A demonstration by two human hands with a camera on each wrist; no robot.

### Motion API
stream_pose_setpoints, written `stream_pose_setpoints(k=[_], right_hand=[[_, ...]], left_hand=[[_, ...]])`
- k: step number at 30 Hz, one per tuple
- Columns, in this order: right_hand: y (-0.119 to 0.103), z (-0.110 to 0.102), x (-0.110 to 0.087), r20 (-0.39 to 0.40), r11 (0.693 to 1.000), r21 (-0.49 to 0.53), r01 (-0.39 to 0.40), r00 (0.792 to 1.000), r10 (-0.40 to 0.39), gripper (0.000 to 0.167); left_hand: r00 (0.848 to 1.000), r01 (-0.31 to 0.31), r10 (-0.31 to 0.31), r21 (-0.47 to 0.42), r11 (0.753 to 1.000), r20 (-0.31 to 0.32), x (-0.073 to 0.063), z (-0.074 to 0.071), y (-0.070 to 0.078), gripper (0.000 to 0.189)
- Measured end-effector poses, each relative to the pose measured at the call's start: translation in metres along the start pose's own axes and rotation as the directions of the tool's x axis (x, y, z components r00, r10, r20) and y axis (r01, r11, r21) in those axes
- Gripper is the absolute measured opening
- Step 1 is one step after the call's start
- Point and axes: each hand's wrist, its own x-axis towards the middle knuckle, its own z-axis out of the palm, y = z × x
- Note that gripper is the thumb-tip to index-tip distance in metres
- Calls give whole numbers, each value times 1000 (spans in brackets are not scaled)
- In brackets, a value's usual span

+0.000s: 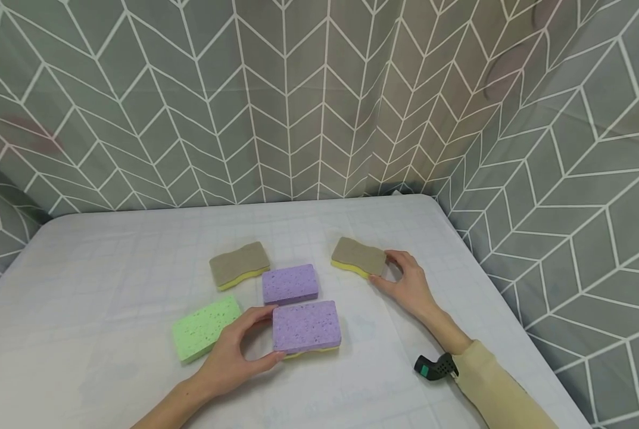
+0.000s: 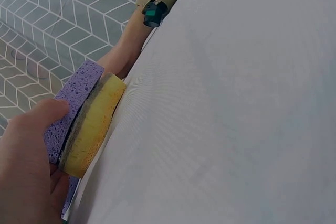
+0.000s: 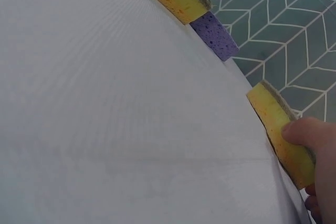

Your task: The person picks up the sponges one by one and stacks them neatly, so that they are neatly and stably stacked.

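My left hand (image 1: 232, 357) grips the left end of a purple sponge (image 1: 305, 326), which lies stacked on a yellow sponge with a grey scrub side (image 2: 94, 129). The thumb presses the purple one's edge in the left wrist view. At the right, my right hand (image 1: 411, 287) pinches the right end of another yellow sponge (image 1: 358, 256), its grey-brown scrub face up; in the right wrist view the thumb lies against its yellow side. Just behind the stack sits a second purple sponge (image 1: 289, 282). The left fingertips are partly hidden behind the stack.
A green sponge (image 1: 205, 328) lies left of my left hand. Farther back is a grey-topped yellow sponge (image 1: 239, 265). All rest on a white-covered table (image 1: 110, 274), with a patterned grey curtain (image 1: 276, 107) along its back and right edges.
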Motion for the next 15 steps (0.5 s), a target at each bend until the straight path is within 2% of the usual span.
stream_pose_setpoints(k=[8, 15], right_hand=[[-1, -1, 0, 3, 1000, 10, -4, 1000, 4, 65], [-2, 0, -1, -2, 1000, 12, 0, 1000, 0, 65]], left_hand=[[1000, 24, -24, -20, 999, 20, 0, -1, 0, 73], [1000, -10, 10, -3, 1000, -2, 0, -1, 1, 76]])
